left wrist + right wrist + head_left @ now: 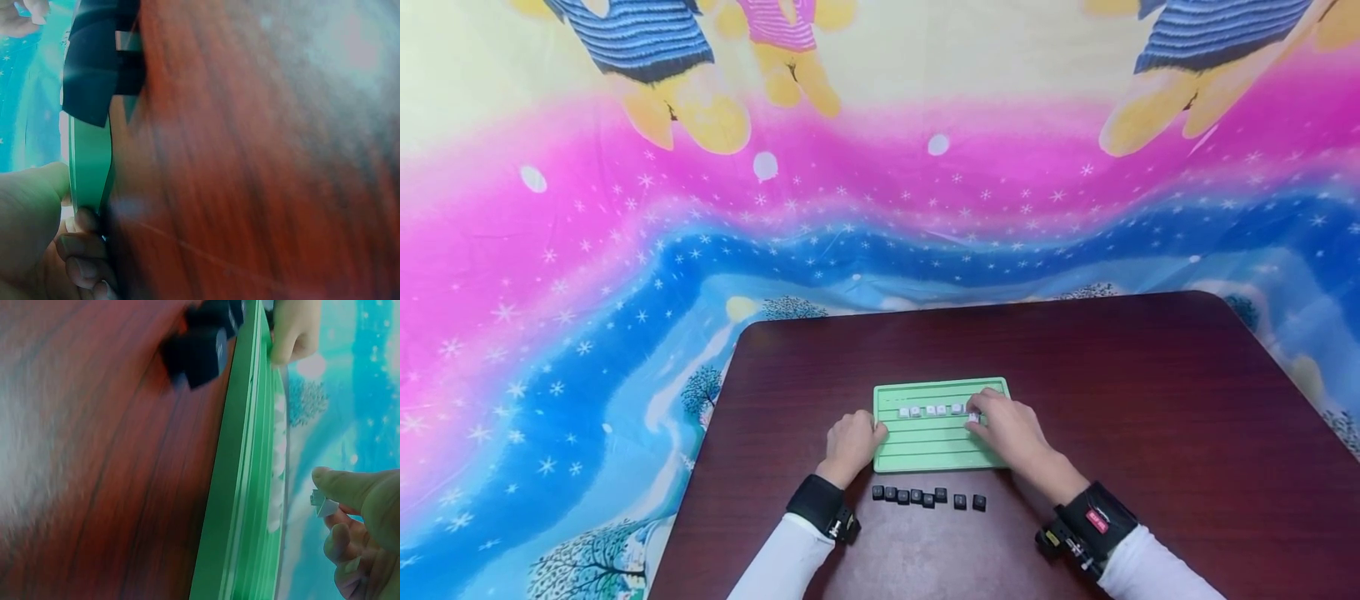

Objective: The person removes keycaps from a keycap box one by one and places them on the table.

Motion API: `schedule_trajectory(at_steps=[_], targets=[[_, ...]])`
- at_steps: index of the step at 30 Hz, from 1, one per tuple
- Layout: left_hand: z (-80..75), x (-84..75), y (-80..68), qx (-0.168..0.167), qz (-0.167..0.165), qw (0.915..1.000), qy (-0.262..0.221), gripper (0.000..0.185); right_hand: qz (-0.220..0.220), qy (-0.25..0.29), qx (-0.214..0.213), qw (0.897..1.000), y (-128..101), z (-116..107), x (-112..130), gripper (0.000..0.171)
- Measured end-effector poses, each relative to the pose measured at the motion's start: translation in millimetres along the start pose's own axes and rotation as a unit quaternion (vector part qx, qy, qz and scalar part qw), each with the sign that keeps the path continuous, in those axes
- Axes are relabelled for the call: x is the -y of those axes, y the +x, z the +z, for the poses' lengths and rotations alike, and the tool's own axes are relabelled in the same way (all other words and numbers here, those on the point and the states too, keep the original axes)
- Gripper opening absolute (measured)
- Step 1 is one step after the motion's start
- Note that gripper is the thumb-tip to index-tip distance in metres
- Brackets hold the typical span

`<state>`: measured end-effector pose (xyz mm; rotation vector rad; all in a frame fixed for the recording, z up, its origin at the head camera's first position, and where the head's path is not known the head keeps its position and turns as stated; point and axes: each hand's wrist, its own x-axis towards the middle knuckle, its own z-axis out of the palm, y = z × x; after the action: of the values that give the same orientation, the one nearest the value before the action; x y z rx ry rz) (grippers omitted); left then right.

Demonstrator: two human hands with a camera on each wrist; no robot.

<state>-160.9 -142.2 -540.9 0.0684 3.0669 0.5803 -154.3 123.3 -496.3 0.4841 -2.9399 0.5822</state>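
A green ridged tray (925, 460) lies on the table, with a row of white keycaps (931, 410) along one of its upper grooves. My left hand (852, 442) grips the tray's left edge, thumb on the rim and the other fingers curled at its side, as the left wrist view shows. Over the tray's right part, my right hand (1017, 432) pinches a single white keycap (322, 504) between thumb and fingers. In the right wrist view that keycap is held up apart from the tray, its hollow underside partly visible.
Several black keycaps (916, 496) stand in an uneven line on the dark wooden table (1120, 375), in front of the tray's near edge. Behind the table hangs a colourful printed cloth (880, 200). Each wrist wears a black strap with a small camera.
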Motion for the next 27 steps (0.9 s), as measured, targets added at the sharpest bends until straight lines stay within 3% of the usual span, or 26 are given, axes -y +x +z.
schedule_trajectory(at_steps=[18, 27], targets=[[-0.2, -0.2, 1.3, -0.003, 0.002, 1.0000, 0.005, 0.053, -0.105, -0.016, -0.026, 0.994, -23, 2, 40, 0.023], [-1.0, -1.0, 1.5, -0.004, -0.002, 1.0000, 0.005, 0.053, -0.128, -0.002, -0.002, 0.992, -32, 11, 56, 0.022]])
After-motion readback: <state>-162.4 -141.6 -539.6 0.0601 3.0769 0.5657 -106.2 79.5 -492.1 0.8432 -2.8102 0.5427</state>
